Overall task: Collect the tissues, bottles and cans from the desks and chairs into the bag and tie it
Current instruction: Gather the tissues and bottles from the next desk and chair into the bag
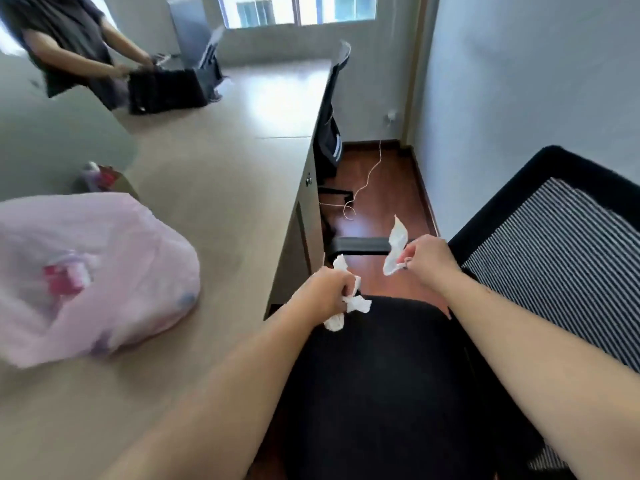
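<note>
Pink bag (145, 244) holds red items (64, 282); left hand (325, 289), right hand (431, 259) grip tissues (356, 304).

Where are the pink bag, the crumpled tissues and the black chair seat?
pink bag (145, 244), head view, its bulging side.
crumpled tissues (358, 304), head view, the middle white wad.
black chair seat (381, 375), head view, bare cushion middle.

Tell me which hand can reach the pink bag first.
Left, probably: the left hand, gripping crumpled tissues, is nearer the desk where the pink bag lies; the right hand is farther.
</note>
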Motion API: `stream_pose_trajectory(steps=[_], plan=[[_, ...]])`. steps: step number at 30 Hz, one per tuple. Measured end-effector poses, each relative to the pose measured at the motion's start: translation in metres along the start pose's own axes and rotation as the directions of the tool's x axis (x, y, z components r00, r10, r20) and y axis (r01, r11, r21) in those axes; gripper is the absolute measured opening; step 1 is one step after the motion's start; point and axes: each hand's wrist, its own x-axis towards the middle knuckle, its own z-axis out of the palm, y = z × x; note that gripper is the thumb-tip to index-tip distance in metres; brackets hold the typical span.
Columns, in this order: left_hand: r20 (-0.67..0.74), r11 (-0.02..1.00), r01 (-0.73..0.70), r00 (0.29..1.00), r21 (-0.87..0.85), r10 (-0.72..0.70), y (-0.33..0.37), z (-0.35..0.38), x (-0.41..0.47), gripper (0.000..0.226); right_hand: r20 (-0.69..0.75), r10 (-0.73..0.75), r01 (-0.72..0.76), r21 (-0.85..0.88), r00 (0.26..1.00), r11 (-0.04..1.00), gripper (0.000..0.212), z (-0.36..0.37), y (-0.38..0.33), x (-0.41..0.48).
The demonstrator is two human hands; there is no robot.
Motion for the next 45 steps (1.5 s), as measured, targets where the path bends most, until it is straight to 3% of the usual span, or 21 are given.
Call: stream_pose_trajectory(steps=[4,9,15,19,22,26,30,32,37,41,45], plan=[[-0.186,0.996,0.019,0.983,0.085,-0.003,-0.002,-0.085,-0.049,0.007,-0.121,-0.160,0.166,0.039,0.980,0.985,0.014,-0.050,-0.087,-0.023],[-0.353,0.990,0.072,0.935,0.118,-0.026,-0.043,-0.175,-0.111,0.012,-0.249,-0.374,0.402,0.073,0.893,0.913,0.016,-0.050,-0.203,-0.053],[-0.547,0.977,0.183,0.832,0.113,-0.092,-0.163,-0.248,-0.193,0.012,-0.222,-0.567,0.605,0.179,0.793,0.776,0.014,0.003,-0.361,-0.090],[-0.554,0.953,0.277,0.816,0.120,-0.167,-0.246,-0.258,-0.234,0.017,-0.147,-0.619,0.633,0.085,0.771,0.769,0.023,0.073,-0.437,-0.101],[-0.488,0.949,0.307,0.841,0.069,-0.236,-0.284,-0.244,-0.240,0.018,-0.099,-0.541,0.541,-0.030,0.835,0.840,0.030,0.124,-0.453,-0.094],[-0.383,0.950,0.307,0.886,0.060,-0.262,-0.310,-0.230,-0.230,0.019,0.001,-0.481,0.473,-0.181,0.877,0.862,0.026,0.160,-0.459,-0.085],[-0.330,0.908,0.338,0.910,0.246,-0.250,-0.320,-0.228,-0.225,0.035,0.165,-0.466,0.494,-0.309,0.869,0.813,0.034,0.174,-0.456,-0.072],[-0.339,0.880,0.336,0.915,0.336,-0.220,-0.321,-0.234,-0.226,0.043,0.183,-0.498,0.530,-0.284,0.848,0.799,0.037,0.172,-0.453,-0.070],[-0.419,0.862,0.336,0.893,0.380,-0.163,-0.302,-0.267,-0.224,0.034,-0.011,-0.621,0.612,-0.163,0.784,0.774,0.028,0.134,-0.436,-0.070],[-0.491,0.887,0.280,0.868,0.367,-0.071,-0.253,-0.278,-0.206,0.029,-0.222,-0.523,0.532,-0.023,0.823,0.846,0.023,0.077,-0.398,-0.067],[-0.448,0.921,0.134,0.893,0.367,0.049,-0.168,-0.258,-0.165,0.026,-0.331,-0.359,0.390,0.028,0.873,0.921,0.019,0.011,-0.313,-0.074]])
